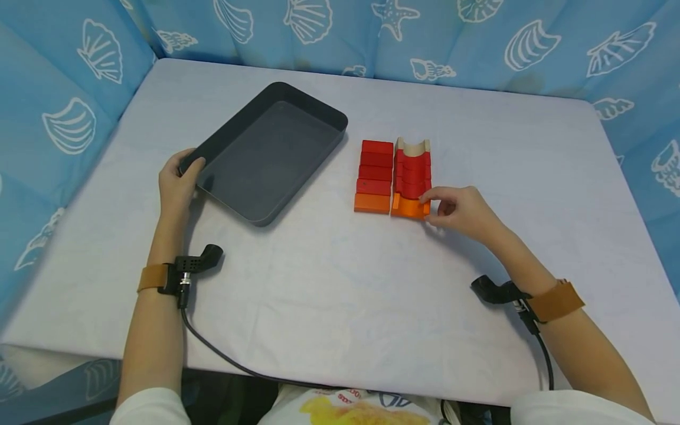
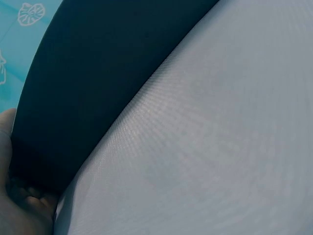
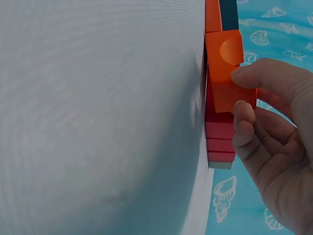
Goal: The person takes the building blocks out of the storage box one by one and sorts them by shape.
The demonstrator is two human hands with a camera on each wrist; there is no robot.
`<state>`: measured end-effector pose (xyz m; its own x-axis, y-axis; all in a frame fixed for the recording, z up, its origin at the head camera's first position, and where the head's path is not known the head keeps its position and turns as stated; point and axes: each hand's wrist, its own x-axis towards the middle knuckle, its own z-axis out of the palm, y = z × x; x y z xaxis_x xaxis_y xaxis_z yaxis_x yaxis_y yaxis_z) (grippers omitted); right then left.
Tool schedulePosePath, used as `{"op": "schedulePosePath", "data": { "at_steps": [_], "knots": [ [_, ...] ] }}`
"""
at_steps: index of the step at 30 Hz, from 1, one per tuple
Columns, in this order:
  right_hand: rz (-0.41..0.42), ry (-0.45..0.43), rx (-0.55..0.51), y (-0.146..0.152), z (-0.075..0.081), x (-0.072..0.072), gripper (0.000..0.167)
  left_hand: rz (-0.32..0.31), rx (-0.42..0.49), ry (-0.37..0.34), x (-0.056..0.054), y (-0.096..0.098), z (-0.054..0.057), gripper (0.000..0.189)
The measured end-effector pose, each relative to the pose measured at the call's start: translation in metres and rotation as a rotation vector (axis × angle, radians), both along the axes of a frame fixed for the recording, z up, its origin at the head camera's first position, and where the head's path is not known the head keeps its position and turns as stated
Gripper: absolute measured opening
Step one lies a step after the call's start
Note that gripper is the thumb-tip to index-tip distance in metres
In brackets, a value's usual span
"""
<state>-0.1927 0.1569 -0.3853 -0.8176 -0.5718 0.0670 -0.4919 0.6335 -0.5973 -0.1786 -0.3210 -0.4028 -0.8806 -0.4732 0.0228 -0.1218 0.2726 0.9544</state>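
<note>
My left hand (image 1: 177, 184) grips the left corner of a dark grey rectangular tray (image 1: 271, 159), its thumb over the rim. In the left wrist view the tray's outer side (image 2: 98, 83) fills the upper left. My right hand (image 1: 463, 211) pinches the right end of an orange grooved block (image 1: 406, 208) between thumb and fingers. That block stands at the near end of a row of red grooved blocks (image 1: 413, 174), with a beige grooved block (image 1: 413, 149) at the far end. In the right wrist view the fingertips lie on the orange block (image 3: 226, 88).
Left of the grooved row lies a second row of flat-topped red blocks (image 1: 375, 171), ending in an orange block (image 1: 372, 203) at the near side. A white cloth covers the table (image 1: 329, 307). Blue shell-patterned curtains (image 1: 361, 35) stand behind it. A cable (image 1: 223, 354) trails from the left wrist camera.
</note>
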Motion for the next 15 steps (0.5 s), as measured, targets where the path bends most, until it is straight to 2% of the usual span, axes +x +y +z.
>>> {"op": "schedulePosePath", "data": {
  "at_steps": [3,10,15],
  "knots": [
    [0.012,0.019,0.037,-0.0005,0.0002,-0.0002,0.025,0.004,0.009,0.001,0.0000,0.0001,0.0003,0.040],
    [-0.022,-0.016,0.113,-0.0018,0.0017,0.0017,0.026,0.004,0.019,0.004,0.0005,0.0011,0.0008,0.039],
    [-0.027,-0.010,0.151,-0.0010,0.0023,0.0015,0.030,0.005,0.008,0.002,0.0006,0.0016,0.0009,0.039]
  ]
}}
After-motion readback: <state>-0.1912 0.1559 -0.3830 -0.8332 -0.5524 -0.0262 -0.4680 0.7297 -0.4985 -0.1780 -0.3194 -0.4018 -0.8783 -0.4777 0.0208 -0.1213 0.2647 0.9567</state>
